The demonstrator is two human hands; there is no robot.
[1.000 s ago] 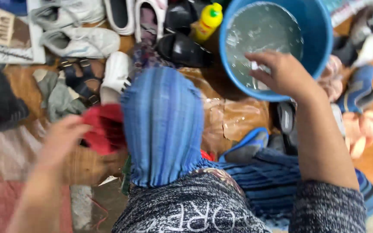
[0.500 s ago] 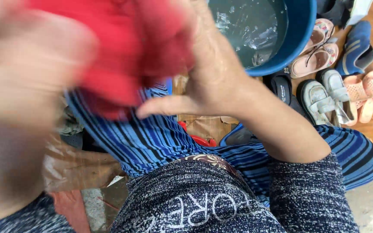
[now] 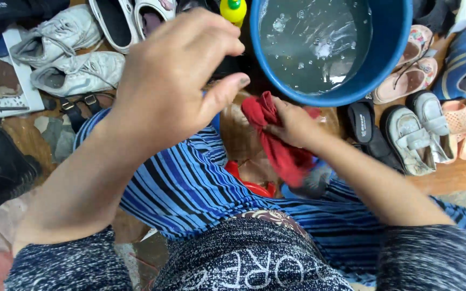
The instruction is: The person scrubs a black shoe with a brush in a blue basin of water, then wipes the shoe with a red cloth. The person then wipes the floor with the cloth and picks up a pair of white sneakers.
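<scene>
Sitting over a blue striped skirt (image 3: 190,188) amid scattered shoes, beside a blue basin (image 3: 389,48) of soapy water. Raising the left hand (image 3: 176,81) close to the camera, forearm angled up, fingers curled loosely together and holding nothing. Gripping a red cloth (image 3: 276,140) in the right hand (image 3: 295,125), fingers closed around its bunched top, just below the basin's rim, over the lap.

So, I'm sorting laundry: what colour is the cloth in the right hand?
Red cloth, held by the right hand; head view.

Blue basin (image 3: 395,59) cropped at top
</scene>
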